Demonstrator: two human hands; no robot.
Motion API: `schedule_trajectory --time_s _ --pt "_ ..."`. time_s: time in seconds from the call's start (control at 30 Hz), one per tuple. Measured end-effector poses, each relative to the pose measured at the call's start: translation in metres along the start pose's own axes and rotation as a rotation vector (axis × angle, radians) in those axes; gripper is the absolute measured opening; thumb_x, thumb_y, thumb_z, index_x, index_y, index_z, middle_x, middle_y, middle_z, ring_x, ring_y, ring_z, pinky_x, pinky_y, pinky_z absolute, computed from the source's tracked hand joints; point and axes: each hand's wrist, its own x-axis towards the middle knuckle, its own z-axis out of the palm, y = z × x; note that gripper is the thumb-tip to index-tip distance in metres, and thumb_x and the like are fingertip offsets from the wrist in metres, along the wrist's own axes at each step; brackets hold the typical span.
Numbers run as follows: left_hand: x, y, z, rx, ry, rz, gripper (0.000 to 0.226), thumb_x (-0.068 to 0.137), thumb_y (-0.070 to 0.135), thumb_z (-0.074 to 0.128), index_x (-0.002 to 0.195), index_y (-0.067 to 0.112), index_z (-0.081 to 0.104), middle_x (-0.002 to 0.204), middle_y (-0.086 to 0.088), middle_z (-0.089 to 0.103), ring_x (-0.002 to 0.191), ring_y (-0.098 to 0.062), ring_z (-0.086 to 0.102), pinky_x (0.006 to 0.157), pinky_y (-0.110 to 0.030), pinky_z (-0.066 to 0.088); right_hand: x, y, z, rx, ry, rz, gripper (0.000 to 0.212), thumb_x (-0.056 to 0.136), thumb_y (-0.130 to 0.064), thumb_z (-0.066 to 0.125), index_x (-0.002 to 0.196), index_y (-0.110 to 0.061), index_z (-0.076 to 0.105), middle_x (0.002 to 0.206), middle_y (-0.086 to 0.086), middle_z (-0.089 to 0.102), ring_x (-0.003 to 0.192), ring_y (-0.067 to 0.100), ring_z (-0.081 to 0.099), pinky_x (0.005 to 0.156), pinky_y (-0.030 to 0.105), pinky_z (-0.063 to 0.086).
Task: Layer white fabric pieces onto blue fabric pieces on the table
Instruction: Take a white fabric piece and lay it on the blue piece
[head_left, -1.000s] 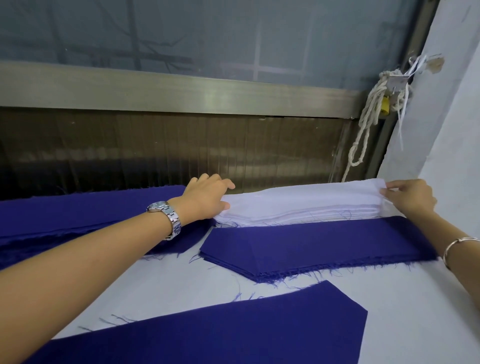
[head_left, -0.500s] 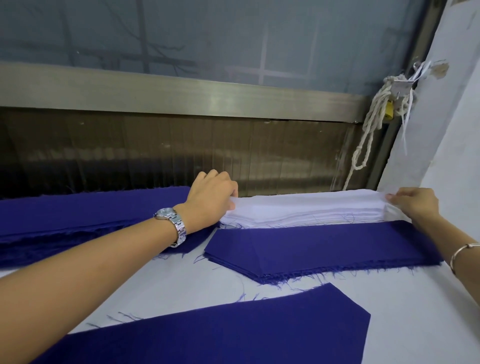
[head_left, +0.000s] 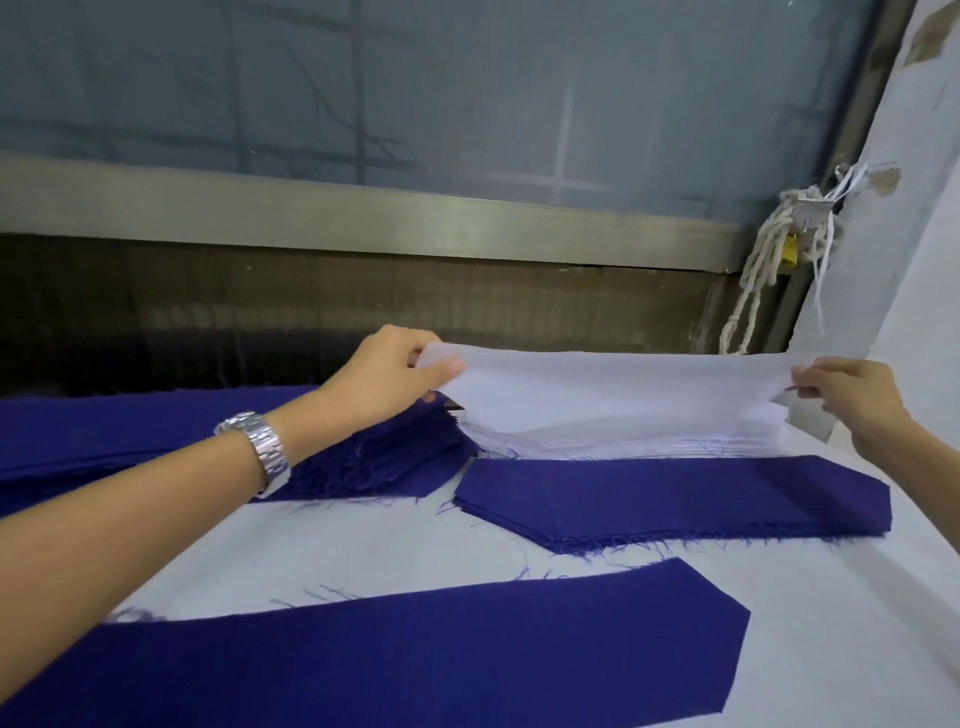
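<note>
Because the thin white fabric strip (head_left: 613, 384) sags between its ends, it looks light and limp, best taken at both short ends; the left hand (head_left: 395, 374) pinches one end, the right hand (head_left: 852, 400) the other, well apart, just above the stack of white fabric pieces (head_left: 623, 441); no container shows; the long pointed blue fabric piece (head_left: 415, 649) lies flat on the white table (head_left: 831, 623).

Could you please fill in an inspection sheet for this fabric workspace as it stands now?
Surface: white table.
Job's things: top white piece held above white stack; blue stack in front of it; single blue piece nearest; more blue fabric at left.
Clutter: loose blue threads.
Grips: left hand and right hand each pinch one end of it.
Cables: nothing seen.
Surroundings: window behind; rope hanging at right.
</note>
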Motion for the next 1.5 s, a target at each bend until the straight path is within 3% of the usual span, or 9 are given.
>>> schedule_trajectory --time_s 0.13,0.3,0.4,0.67,0.8,1.0,1.17,1.33,1.5 --pt "-0.035 -0.008 -0.034 -0.081 -0.014 -0.185 0.025 0.094 0.039 0.064 0.074 0.026 0.071 0.055 0.009 0.065 0.053 0.005 0.059 0.067 -0.022 0.043 -0.033 -0.024 -0.006 -0.137 -0.243 -0.029 0.015 0.094 -0.008 0.065 0.086 0.003 0.070 0.081 0.014 0.064 0.071 0.020 0.054 0.065 0.025 0.043" --pt "-0.088 -0.021 -0.077 -0.112 -0.103 -0.419 0.029 0.090 0.041 0.066 0.083 0.016 0.078 0.054 0.005 0.061 0.056 -0.007 0.055 0.064 -0.024 0.046 -0.071 -0.040 -0.016 -0.283 -0.616 0.003 0.020 0.089 -0.021 0.072 0.078 -0.005 0.078 0.064 0.008 0.065 0.066 0.021 0.055 0.067 0.029 0.048" --pt "-0.122 -0.030 -0.100 -0.098 -0.173 -0.505 0.032 0.079 0.048 0.068 0.070 0.019 0.079 0.057 0.001 0.062 0.050 -0.005 0.053 0.060 -0.020 0.048 -0.090 -0.046 -0.016 -0.351 -0.829 0.017 0.026 0.078 -0.031 0.079 0.072 -0.006 0.076 0.063 0.008 0.060 0.058 0.015 0.050 0.059 0.024 0.047" --pt "-0.196 -0.066 -0.145 -0.084 -0.340 -0.724 0.086 0.048 0.070 0.084 0.100 0.002 0.077 0.061 -0.011 0.061 0.045 -0.010 0.047 0.043 -0.014 0.038 -0.127 -0.044 -0.005 -0.364 -1.213 0.022 0.045 0.073 -0.044 0.087 0.095 -0.006 0.077 0.095 0.018 0.075 0.066 0.014 0.062 0.059 0.020 0.049" --pt "-0.214 -0.073 -0.149 -0.042 -0.432 -0.734 0.098 0.045 0.075 0.082 0.108 0.001 0.073 0.063 -0.011 0.065 0.045 -0.013 0.045 0.043 -0.017 0.035 -0.137 -0.039 0.000 -0.372 -1.292 0.033 0.035 0.077 -0.042 0.085 0.089 -0.011 0.075 0.091 0.019 0.074 0.066 0.015 0.062 0.060 0.021 0.049" --pt "-0.220 -0.069 -0.141 -0.019 -0.467 -0.698 0.079 0.047 0.082 0.076 0.098 0.022 0.080 0.067 -0.010 0.072 0.046 -0.016 0.043 0.044 -0.018 0.032 -0.144 -0.030 0.006 -0.368 -1.316 0.077 0.030 0.077 -0.038 0.087 0.085 -0.013 0.073 0.091 0.024 0.074 0.063 0.016 0.062 0.058 0.022 0.049" --pt "-0.224 -0.070 -0.134 -0.009 -0.402 -0.706 0.099 0.038 0.084 0.079 0.102 0.009 0.077 0.083 -0.016 0.076 0.065 -0.029 0.046 0.042 -0.019 0.033 -0.140 -0.023 0.007 -0.373 -1.280 0.076 0.031 0.074 -0.040 0.088 0.083 -0.016 0.071 0.087 0.025 0.072 0.062 0.018 0.062 0.053 0.022 0.047" --pt "-0.224 -0.068 -0.130 -0.009 -0.366 -0.737 0.112 0.041 0.073 0.081 0.107 -0.016 0.061 0.077 -0.015 0.076 0.051 -0.018 0.052 0.040 -0.019 0.031 -0.129 -0.007 0.010 -0.374 -1.257 0.084 0.031 0.075 -0.040 0.088 0.085 -0.016 0.071 0.086 0.027 0.072 0.057 0.017 0.061 0.046 0.021 0.043" --pt "-0.223 -0.068 -0.126 0.023 -0.338 -0.750 0.096 0.050 0.069 0.084 0.087 -0.016 0.058 0.068 -0.014 0.074 0.041 -0.012 0.051 0.039 -0.019 0.032 -0.120 0.004 0.012 -0.377 -1.261 0.093 0.032 0.077 -0.041 0.086 0.086 -0.015 0.069 0.085 0.028 0.071 0.056 0.018 0.060 0.044 0.021 0.042"
